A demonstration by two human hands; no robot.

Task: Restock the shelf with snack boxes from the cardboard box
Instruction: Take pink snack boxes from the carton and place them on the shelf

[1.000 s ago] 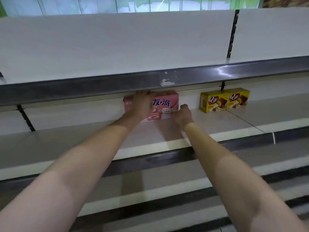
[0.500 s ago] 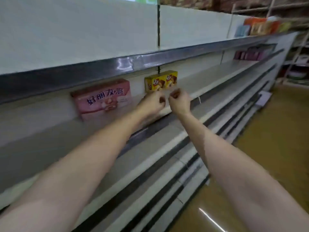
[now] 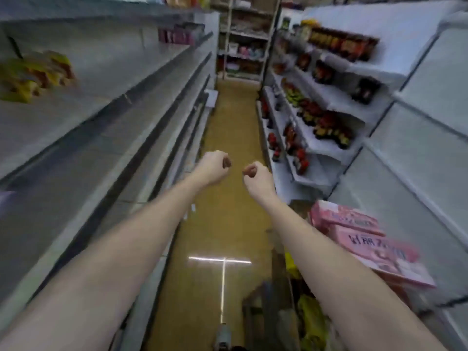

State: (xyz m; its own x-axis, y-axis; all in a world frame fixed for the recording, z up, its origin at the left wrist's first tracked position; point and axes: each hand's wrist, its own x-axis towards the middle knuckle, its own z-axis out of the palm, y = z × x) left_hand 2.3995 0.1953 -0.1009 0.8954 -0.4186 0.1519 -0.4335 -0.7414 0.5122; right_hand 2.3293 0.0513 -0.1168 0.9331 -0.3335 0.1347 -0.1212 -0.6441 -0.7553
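Both my arms stretch out over the aisle floor. My left hand (image 3: 212, 167) and my right hand (image 3: 257, 174) are side by side, fingers curled in, holding nothing. A stack of pink snack boxes (image 3: 359, 239) lies at the lower right, just beyond my right forearm. Under that forearm I see a brown cardboard box (image 3: 263, 307) with yellow packs (image 3: 311, 323) in it, partly hidden and blurred. The grey shelf (image 3: 101, 127) runs along the left, with blurred yellow snack boxes (image 3: 33, 74) on an upper board.
The yellow-brown aisle floor (image 3: 228, 148) runs straight ahead between the two shelf rows. Right-hand shelves (image 3: 316, 117) carry several dark and red packaged goods. Purple boxes (image 3: 177, 35) sit far along the left shelf. A further rack (image 3: 243, 46) closes the aisle end.
My view has swung right from the left shelf to look down the aisle. Both hands left the pink box on the shelf and now hover empty over the floor.
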